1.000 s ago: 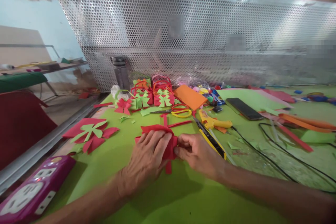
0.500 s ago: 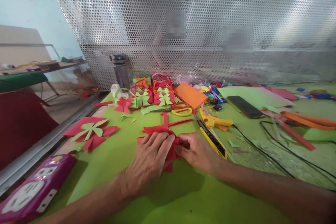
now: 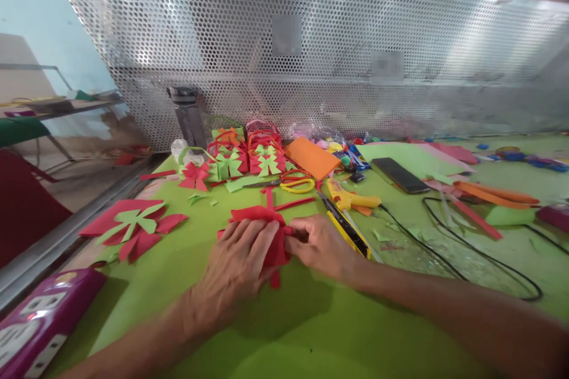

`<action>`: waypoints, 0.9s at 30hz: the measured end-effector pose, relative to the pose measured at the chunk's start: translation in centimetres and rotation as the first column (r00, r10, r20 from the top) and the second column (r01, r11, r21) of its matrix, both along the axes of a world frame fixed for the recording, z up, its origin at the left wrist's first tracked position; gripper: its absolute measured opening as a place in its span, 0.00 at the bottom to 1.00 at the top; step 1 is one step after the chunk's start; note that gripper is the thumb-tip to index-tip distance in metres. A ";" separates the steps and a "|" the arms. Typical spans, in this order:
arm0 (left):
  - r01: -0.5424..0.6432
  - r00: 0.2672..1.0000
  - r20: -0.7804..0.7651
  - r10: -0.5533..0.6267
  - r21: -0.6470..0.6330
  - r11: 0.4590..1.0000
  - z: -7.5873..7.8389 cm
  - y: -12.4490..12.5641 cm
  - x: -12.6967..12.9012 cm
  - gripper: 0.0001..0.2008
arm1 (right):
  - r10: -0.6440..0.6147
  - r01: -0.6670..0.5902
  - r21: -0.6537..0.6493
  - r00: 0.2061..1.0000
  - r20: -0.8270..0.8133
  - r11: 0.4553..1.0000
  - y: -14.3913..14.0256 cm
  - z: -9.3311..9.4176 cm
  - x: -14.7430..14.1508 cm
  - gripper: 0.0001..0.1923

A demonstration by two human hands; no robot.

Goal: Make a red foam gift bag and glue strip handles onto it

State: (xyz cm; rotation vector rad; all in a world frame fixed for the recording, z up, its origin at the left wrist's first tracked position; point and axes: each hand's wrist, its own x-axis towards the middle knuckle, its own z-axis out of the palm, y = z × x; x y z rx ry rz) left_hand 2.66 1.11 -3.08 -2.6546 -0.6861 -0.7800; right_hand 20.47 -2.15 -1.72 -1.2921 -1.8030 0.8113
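Under my left hand (image 3: 237,254) is a folded red paper piece (image 3: 278,250), possibly felt or foam sheet. The fingers bend over its top and hold it against the green tabletop; the thumb is mostly hidden. My right hand (image 3: 317,244) pinches the right edge of the same piece between thumb and fingers. Narrow red strips (image 3: 296,204) stick out from it at the far and near sides. Right of the hands lie a yellow-and-black box cutter (image 3: 347,228) and a yellow glue gun (image 3: 351,196). Behind them are yellow-handled scissors (image 3: 297,185).
Several small red and green bags with bows (image 3: 267,160) stand at the back, near a dark bottle (image 3: 189,115). Left are cut red and green shapes (image 3: 133,222) and a purple power strip (image 3: 53,314). A phone (image 3: 400,175) and black cable (image 3: 427,251) lie right.
The whole view has shifted slightly, so everything sits further left. Both hands stay on the red piece, with the right fingers now bent around its edge a little higher.
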 end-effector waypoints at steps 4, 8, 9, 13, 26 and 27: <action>0.011 1.000 -0.006 -0.011 0.014 1.000 0.7 0.3 -0.3 0.21 | -0.011 0.009 0.073 1.000 0.027 0.997 0.4 0.3 0.0 0.15; -0.094 0.996 -0.009 0.094 0.043 0.995 2.3 1.5 -1.4 0.23 | -0.048 0.049 0.095 0.999 -0.009 0.994 1.2 0.6 0.8 0.14; -0.156 0.988 -0.001 0.156 0.045 0.987 2.8 1.9 -1.8 0.24 | -0.070 0.071 0.090 0.997 -0.020 0.993 1.4 0.6 1.2 0.14; -0.336 0.939 0.069 0.338 -0.039 0.941 4.3 2.9 -2.8 0.24 | -0.103 0.100 0.047 0.992 0.072 0.994 2.3 0.6 2.2 0.12; -0.163 0.986 0.016 0.167 -0.138 0.977 4.5 -0.1 -2.5 0.24 | -0.292 0.179 0.242 0.747 0.597 0.954 -0.3 3.8 5.6 0.10; -0.171 0.985 0.006 0.173 -0.120 0.978 4.4 -0.4 -2.9 0.24 | -0.344 0.210 0.284 0.722 0.600 0.936 -0.1 3.8 6.5 0.09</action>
